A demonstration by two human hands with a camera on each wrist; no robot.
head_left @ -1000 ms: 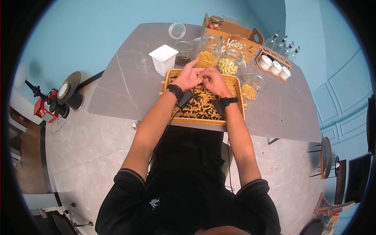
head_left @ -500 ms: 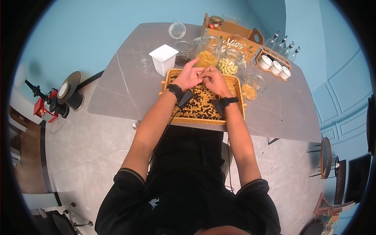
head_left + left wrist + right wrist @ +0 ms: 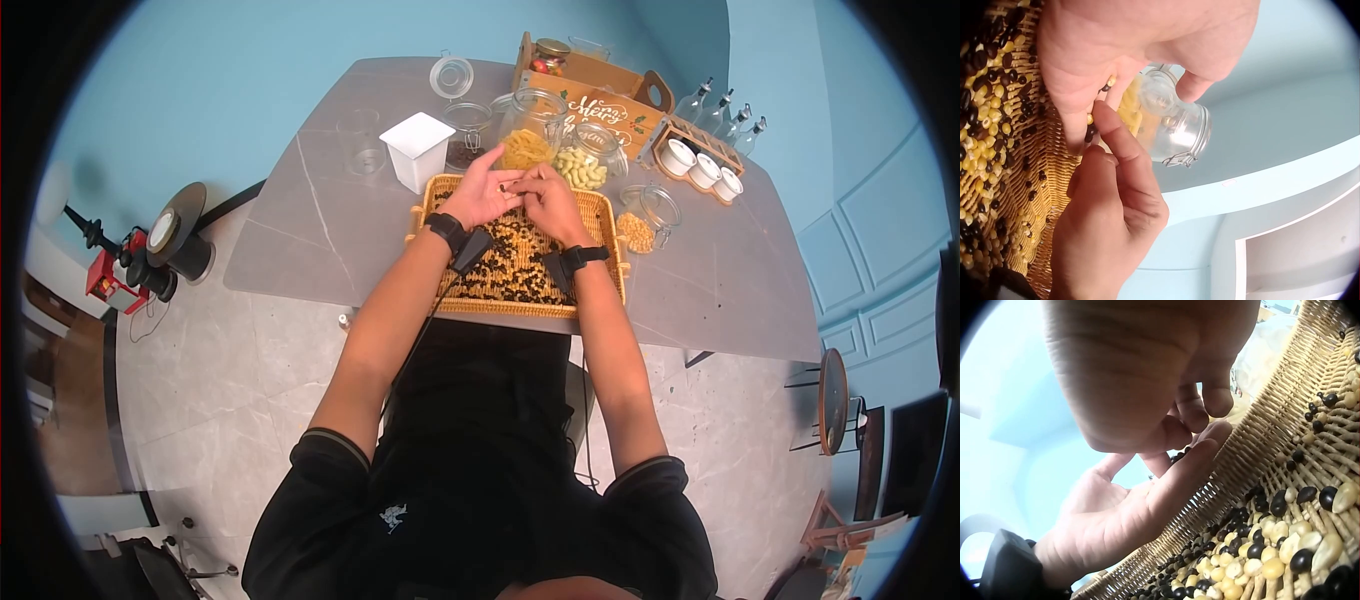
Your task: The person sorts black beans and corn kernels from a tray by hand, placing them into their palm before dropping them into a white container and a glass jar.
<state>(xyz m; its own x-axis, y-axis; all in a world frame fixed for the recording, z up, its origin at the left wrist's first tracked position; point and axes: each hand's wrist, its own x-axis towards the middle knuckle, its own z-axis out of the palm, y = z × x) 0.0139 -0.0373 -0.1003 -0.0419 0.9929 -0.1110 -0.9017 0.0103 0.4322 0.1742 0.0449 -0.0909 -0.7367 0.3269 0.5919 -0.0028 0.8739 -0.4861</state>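
Observation:
Palm up over the wicker basket (image 3: 505, 309), my left hand (image 3: 480, 197) has its fingers stretched out. A few yellow corn kernels (image 3: 1111, 80) and black beans (image 3: 1090, 133) lie on those fingers. My right hand (image 3: 553, 207) meets it from the other side, fingers curled, its thumb and forefinger on either side of a black bean in the left wrist view. In the right wrist view the right hand's own fingers partly hide the beans. Below, mixed corn kernels (image 3: 1274, 568) and black beans are spread over the basket's floor.
Behind the basket stand jars of yellow pasta (image 3: 526, 150) and pale green pieces (image 3: 580, 168), plus a white container (image 3: 417, 152). A small jar of yellow kernels (image 3: 637, 234) is at the right. Further back are a wooden crate (image 3: 608, 112), white cups (image 3: 704, 173) and glass bottles (image 3: 716, 120).
The right hand's fingers have shifted slightly against the left hand's fingers. Both arms, the basket and the jars have stayed almost where they were.

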